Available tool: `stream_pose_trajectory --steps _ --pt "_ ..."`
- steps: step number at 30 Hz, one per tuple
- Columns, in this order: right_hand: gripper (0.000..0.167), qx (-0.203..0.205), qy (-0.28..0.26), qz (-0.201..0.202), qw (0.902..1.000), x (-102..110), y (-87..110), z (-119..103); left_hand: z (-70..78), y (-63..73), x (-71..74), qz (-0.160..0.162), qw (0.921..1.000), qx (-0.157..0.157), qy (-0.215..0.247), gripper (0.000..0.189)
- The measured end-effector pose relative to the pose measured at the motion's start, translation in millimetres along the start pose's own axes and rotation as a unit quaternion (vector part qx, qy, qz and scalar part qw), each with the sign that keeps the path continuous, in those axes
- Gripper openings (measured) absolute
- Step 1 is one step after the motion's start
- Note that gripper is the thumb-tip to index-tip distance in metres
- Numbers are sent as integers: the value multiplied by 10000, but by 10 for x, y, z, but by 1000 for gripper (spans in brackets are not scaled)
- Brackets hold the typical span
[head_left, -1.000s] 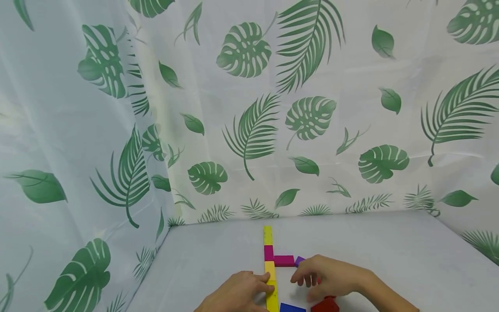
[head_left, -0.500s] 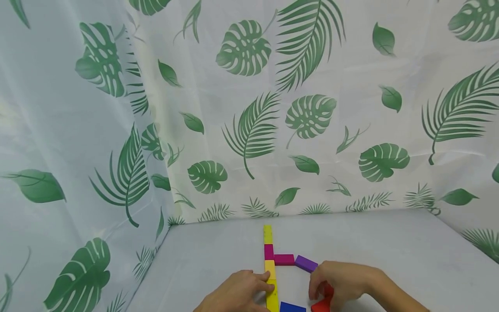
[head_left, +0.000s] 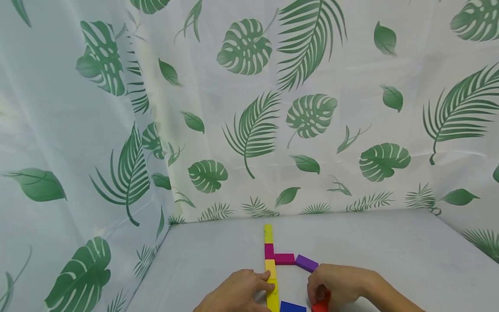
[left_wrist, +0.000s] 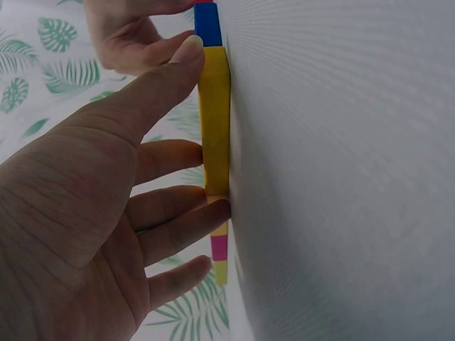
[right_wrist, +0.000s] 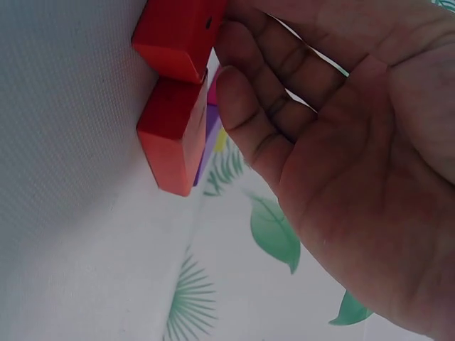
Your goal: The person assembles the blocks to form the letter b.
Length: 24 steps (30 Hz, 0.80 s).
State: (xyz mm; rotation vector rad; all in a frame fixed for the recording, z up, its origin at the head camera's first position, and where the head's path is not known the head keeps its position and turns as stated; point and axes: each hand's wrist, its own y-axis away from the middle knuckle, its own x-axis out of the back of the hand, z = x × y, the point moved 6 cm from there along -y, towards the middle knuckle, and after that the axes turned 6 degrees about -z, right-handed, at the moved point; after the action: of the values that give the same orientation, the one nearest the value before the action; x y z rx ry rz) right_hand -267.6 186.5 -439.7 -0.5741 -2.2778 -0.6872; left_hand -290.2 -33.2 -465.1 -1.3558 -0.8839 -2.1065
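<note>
My left hand (head_left: 241, 290) rests along a row of flat blocks, its fingertips on the long yellow block (head_left: 272, 295). In the left wrist view its thumb touches the far end of that block, beside the blue block (left_wrist: 207, 25). The fingers spread loosely along the side. My right hand (head_left: 343, 281) curls over the red blocks at the right, pinching one red block (right_wrist: 178, 35) at its edge. A second red block (right_wrist: 174, 135) lies corner to corner with it. The right thumb is hidden in the right wrist view.
Beyond the hands, the row continues with a light orange block (head_left: 270, 268), a magenta block (head_left: 269, 251) and a lime block (head_left: 268, 234). Another magenta block (head_left: 284, 259) and a purple block (head_left: 306, 263) branch right. A leaf-print curtain (head_left: 249, 130) hangs behind the white table (head_left: 218, 242).
My right hand has moved right and down from beside the purple block, uncovering it, and has closed on the red blocks. My left hand has stayed put.
</note>
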Motion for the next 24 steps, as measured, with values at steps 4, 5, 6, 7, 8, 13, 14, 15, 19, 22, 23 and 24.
stream_pose_trajectory --steps 4,5,6,7,8,13,14,15,19,22,23,24 --pt "35 5 32 25 10000 -15 -10 -13 5 7 7 60 10000 -14 -21 51" --pt "34 21 46 29 10000 -18 -12 -20 6 9 8 67 10000 -12 -22 51" --pt "34 25 51 34 10000 -20 -13 -23 6 10 7 71 10000 -5 -19 52" --pt "34 50 82 32 9999 -21 -17 -28 4 8 6 75 10000 -2 -19 51" --pt "33 57 64 26 10000 -23 -20 -30 1 8 5 76 10000 5 -23 51" --pt "32 121 56 9 9999 -31 -30 -41 2 13 5 104 9999 8 -45 51" --pt "32 124 38 10 9999 -31 -31 -41 4 17 6 109 9999 9 -47 51" --pt "32 121 19 13 9999 -31 -32 -41 6 19 7 115 9999 5 -53 51" --pt "33 141 53 15 9999 -29 -42 -38 10 19 11 113 9999 8 -67 51" --pt "34 155 72 7 9999 -33 -49 -33 13 10 14 84 10000 16 -26 51" --pt "34 150 64 3 9999 -33 -49 -31 15 7 15 80 10000 13 -12 51" --pt "34 147 41 -6 9999 -35 -49 -31 16 5 15 72 10000 7 -5 51"
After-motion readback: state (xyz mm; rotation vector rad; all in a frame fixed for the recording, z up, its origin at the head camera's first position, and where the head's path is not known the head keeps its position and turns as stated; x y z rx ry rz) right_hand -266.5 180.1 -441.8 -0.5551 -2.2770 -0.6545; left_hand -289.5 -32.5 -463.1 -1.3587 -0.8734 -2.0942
